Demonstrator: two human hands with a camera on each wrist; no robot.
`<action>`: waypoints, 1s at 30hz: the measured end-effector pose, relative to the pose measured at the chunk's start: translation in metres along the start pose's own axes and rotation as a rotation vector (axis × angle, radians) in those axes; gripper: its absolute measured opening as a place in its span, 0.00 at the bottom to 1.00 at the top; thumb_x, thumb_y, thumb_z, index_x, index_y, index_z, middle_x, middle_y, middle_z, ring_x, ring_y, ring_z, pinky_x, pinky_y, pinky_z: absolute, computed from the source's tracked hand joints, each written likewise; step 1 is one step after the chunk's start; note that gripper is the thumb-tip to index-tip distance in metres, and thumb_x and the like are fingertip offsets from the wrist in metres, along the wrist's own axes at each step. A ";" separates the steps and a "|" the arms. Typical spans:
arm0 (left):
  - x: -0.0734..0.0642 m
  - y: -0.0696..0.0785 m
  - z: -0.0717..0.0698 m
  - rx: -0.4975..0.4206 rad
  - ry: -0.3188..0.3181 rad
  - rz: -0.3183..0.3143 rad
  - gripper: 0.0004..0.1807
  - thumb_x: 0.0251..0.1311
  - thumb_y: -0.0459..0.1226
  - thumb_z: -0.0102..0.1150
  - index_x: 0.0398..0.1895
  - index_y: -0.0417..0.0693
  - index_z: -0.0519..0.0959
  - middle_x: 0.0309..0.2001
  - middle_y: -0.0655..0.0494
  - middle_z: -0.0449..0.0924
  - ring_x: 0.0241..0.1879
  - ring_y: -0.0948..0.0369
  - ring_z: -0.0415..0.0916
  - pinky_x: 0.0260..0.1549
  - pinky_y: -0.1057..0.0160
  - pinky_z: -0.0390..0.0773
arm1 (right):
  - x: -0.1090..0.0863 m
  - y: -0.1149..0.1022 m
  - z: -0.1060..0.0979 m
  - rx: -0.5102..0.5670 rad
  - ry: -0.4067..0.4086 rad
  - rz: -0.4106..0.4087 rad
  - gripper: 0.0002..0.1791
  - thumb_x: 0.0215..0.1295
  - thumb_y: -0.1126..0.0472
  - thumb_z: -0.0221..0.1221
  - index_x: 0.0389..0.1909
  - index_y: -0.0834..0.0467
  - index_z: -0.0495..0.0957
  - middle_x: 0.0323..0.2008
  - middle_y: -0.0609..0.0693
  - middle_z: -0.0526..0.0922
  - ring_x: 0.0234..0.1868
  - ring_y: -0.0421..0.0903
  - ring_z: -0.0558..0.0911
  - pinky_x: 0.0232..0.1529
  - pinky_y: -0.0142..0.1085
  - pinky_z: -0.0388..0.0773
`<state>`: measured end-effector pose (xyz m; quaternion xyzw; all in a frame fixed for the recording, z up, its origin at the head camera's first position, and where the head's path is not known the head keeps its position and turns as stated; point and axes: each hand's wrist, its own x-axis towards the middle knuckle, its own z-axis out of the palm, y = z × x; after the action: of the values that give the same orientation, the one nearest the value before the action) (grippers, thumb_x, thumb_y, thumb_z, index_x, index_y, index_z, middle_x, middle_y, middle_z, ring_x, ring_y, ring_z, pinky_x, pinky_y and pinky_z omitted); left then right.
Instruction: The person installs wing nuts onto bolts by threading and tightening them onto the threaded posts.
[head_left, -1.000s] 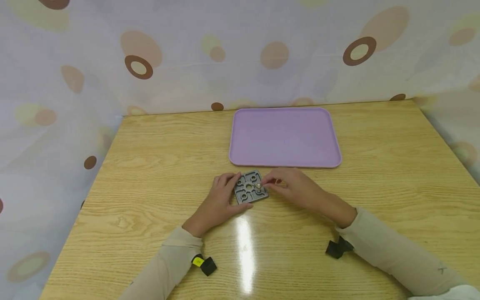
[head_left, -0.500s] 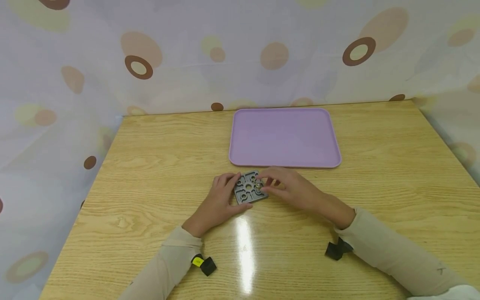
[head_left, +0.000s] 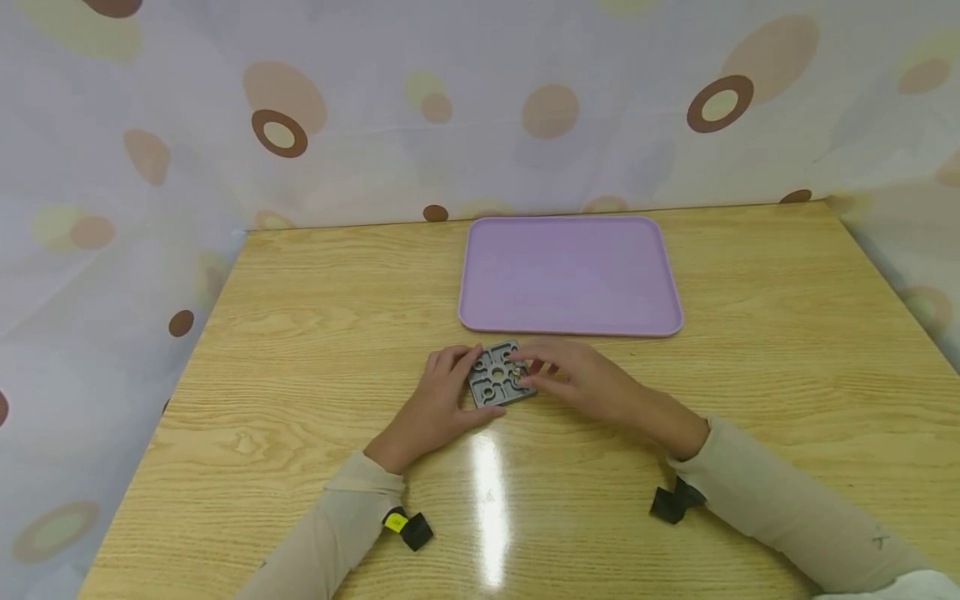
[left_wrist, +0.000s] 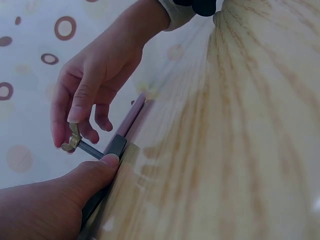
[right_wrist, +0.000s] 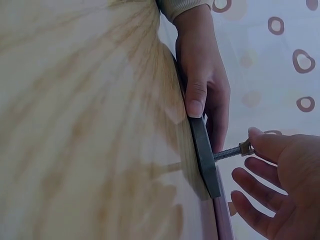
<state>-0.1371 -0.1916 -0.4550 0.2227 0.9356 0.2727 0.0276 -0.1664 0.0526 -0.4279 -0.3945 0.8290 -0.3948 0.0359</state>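
A square grey metal plate [head_left: 506, 393] with round holes and recesses lies on the table. My left hand [head_left: 441, 402] grips it, thumb along the near edge and fingers at the far left corner. From the plate's right part rises a threaded bolt [left_wrist: 91, 149], topped by a brass-coloured wing nut [left_wrist: 74, 139]. My right hand [head_left: 588, 379] holds the wing nut between thumb and index finger, the thumb against one wing. The other right fingers are spread loosely beside the bolt, as the right wrist view shows. A stretch of bare thread shows between nut and plate.
Behind the plate, toward the back of the wooden table [head_left: 322, 317], lies a purple tray [head_left: 570, 275]. A patterned cloth [head_left: 480, 108] hangs along the back and sides. Black wrist devices [head_left: 416, 531] sit under both sleeves.
The right thumb and index finger were close together at the wing nut and have spread round it, the index finger reaching farther left over the plate. The left hand and plate stay put.
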 end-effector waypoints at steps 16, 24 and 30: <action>0.000 0.001 0.000 -0.001 -0.001 -0.008 0.49 0.51 0.61 0.59 0.71 0.45 0.56 0.62 0.51 0.59 0.59 0.57 0.53 0.54 0.58 0.64 | -0.001 0.001 -0.005 -0.023 0.012 0.104 0.15 0.66 0.56 0.56 0.51 0.55 0.77 0.45 0.43 0.79 0.42 0.37 0.77 0.43 0.35 0.75; 0.000 0.001 0.000 -0.006 -0.001 -0.010 0.49 0.50 0.61 0.60 0.71 0.45 0.56 0.62 0.51 0.58 0.59 0.58 0.52 0.54 0.58 0.63 | -0.001 0.003 -0.005 -0.041 0.048 0.086 0.11 0.65 0.59 0.57 0.46 0.55 0.79 0.42 0.42 0.80 0.41 0.37 0.77 0.42 0.35 0.75; 0.000 0.001 0.000 -0.011 -0.002 -0.012 0.49 0.51 0.61 0.60 0.71 0.46 0.55 0.62 0.51 0.58 0.59 0.58 0.52 0.55 0.58 0.63 | -0.001 0.001 -0.007 -0.042 0.061 0.090 0.09 0.64 0.60 0.58 0.44 0.54 0.80 0.40 0.42 0.81 0.41 0.38 0.78 0.41 0.36 0.76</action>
<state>-0.1364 -0.1909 -0.4545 0.2173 0.9353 0.2775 0.0316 -0.1694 0.0581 -0.4239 -0.3454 0.8547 -0.3870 0.0200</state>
